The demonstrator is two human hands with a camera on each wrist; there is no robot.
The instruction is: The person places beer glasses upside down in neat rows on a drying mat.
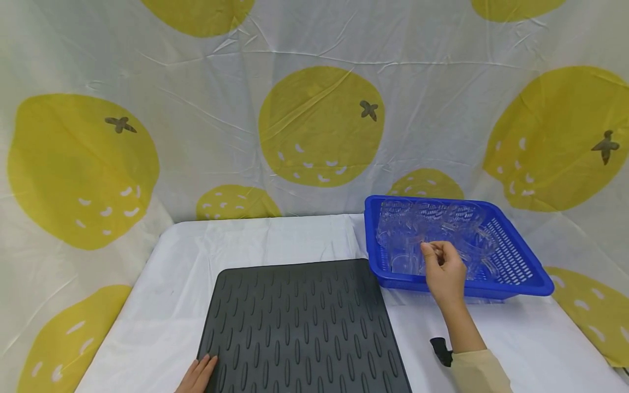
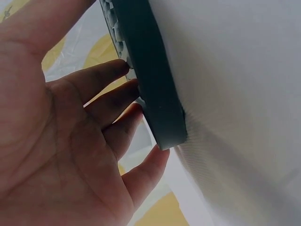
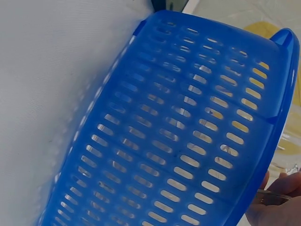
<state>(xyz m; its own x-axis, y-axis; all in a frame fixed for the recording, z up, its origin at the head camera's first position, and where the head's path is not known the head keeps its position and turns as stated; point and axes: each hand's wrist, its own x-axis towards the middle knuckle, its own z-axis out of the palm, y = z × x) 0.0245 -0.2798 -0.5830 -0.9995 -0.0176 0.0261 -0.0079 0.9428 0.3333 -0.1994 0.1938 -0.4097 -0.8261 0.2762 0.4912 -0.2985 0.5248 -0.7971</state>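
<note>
My right hand (image 1: pixel 446 270) reaches over the front rim of a blue plastic basket (image 1: pixel 528 286) and pinches the handle of a clear glass mug (image 1: pixel 400 261). Several more clear mugs (image 1: pixel 442 215) crowd together behind and beside it. In the right wrist view, the slotted wall of the basket hides most of the glass, and a bit of the right hand (image 3: pixel 277 207) shows past the rim. My left hand (image 1: pixel 197 375) rests with extended fingers on the left edge of a black ridged mat (image 1: pixel 300 322); the left wrist view shows its fingertips touching that edge.
A white cloth covers the table (image 1: pixel 275 240). The basket stands at the back right, against the mat's far right corner. A lemon-printed curtain (image 1: pixel 206 120) hangs behind. Near my right wrist is a small black strap or mount (image 1: pixel 441 351).
</note>
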